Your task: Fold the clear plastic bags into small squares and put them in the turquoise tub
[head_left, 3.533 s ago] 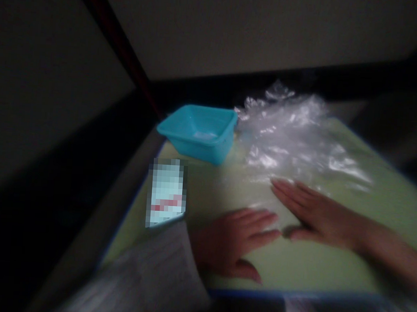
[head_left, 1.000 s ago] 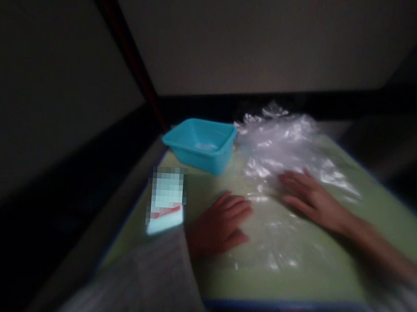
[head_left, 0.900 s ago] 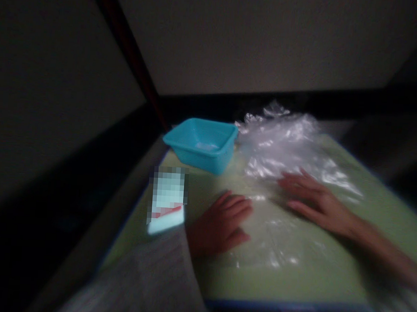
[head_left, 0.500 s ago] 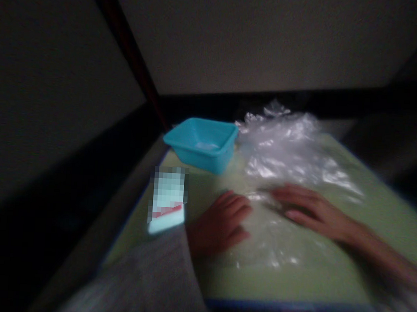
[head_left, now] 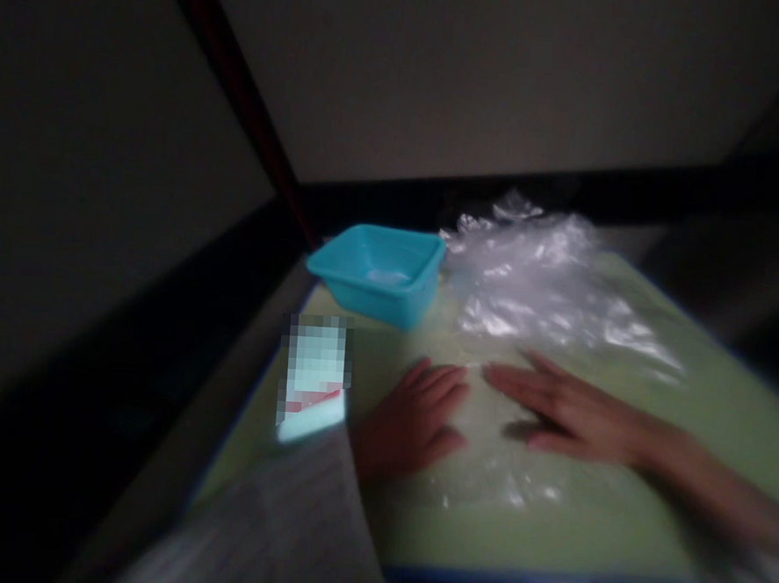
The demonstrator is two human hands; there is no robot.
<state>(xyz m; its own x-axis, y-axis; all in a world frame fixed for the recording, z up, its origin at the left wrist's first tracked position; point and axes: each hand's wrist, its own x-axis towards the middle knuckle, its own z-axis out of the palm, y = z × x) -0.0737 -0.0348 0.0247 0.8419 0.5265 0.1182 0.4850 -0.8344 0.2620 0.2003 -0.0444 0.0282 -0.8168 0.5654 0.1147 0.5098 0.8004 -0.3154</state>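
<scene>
A clear plastic bag (head_left: pixel 484 473) lies flat on the yellow-green table (head_left: pixel 545 547), between and under my hands. My left hand (head_left: pixel 418 416) rests on its left side, fingers stretched forward and thumb apart. From the right, my right hand (head_left: pixel 573 408) reaches over the bag with its fingers extended and thumb spread; whether it touches the plastic I cannot tell. Neither hand grips anything. Behind my right hand is a crumpled heap of clear plastic bags (head_left: pixel 542 274), shiny and wrinkled.
A blue plastic basin (head_left: pixel 382 300) stands at the back left of the table, beside the heap. A lit phone (head_left: pixel 312 414), its screen partly pixelated, lies left of my left hand. Dark walls rise behind, and the picture is dim and blurred.
My right hand has shifted slightly left and toward me over the flat bag, with its fingers more spread. My left hand stays almost in place.
</scene>
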